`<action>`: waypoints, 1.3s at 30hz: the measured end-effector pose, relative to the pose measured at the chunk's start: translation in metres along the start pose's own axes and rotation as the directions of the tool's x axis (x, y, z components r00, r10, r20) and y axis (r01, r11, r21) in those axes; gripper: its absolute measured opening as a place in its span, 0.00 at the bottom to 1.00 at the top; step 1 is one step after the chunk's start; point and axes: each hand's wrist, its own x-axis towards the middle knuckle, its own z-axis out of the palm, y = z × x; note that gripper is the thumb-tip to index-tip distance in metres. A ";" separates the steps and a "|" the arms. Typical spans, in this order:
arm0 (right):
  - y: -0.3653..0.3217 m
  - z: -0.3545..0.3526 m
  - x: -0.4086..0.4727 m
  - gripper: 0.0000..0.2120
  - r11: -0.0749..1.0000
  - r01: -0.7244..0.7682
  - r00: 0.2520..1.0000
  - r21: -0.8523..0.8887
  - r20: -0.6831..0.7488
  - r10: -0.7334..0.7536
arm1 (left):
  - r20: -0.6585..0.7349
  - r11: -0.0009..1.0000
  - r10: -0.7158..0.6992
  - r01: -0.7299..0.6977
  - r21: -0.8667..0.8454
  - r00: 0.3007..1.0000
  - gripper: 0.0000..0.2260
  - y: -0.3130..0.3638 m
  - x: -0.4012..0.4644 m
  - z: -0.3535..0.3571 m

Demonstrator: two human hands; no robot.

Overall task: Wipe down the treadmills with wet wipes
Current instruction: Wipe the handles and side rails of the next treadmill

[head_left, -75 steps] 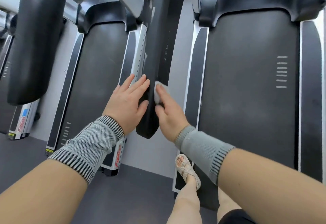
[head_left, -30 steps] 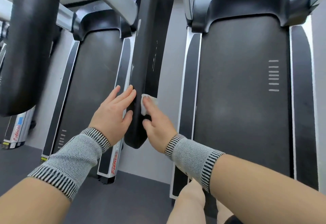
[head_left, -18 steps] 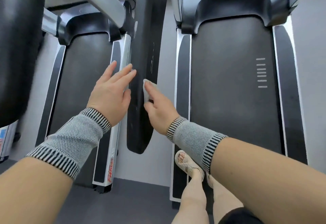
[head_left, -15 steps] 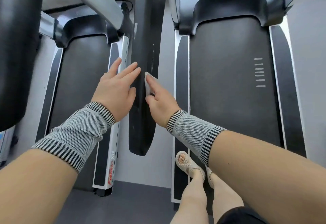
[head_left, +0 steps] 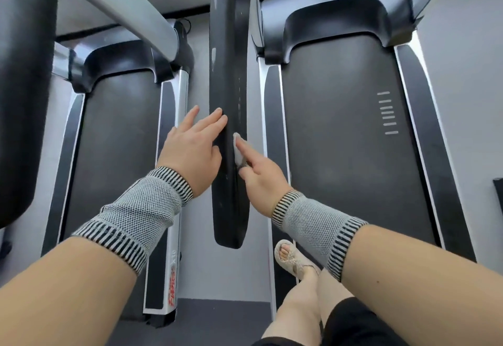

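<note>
A long black treadmill handrail runs down the middle of the view, and its rounded end hangs near me. My left hand lies flat against the rail's left side with its fingers straight. My right hand holds a small white wet wipe against the rail's right edge. The forefinger lies along the wipe and the thumb sits at its lower end. Both wrists wear grey knitted bands. Below lie the right treadmill's belt and the left treadmill's belt.
A silver upright slants over the left treadmill. A thick black padded rail fills the left edge. My sandalled foot stands on the right treadmill's side strip. Grey floor shows between the machines.
Both hands have slid along the handrail away from its near end. In the last half second the right hand and wipe came back slightly towards me.
</note>
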 end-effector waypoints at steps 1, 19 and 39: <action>-0.001 -0.002 0.009 0.28 1.000 0.004 1.000 0.007 -0.025 -0.004 | 0.000 1.000 0.002 -0.002 -0.003 1.000 0.25 -0.001 0.000 0.000; 0.026 -0.008 0.016 0.24 0.984 -0.134 0.989 0.118 0.076 0.125 | -0.203 0.999 -0.029 0.019 -0.048 0.979 0.20 0.003 0.025 -0.003; 0.030 -0.012 0.043 0.25 0.966 -0.235 0.969 0.109 0.107 0.224 | -0.112 0.985 -0.158 0.148 -0.086 0.981 0.24 0.015 0.028 0.002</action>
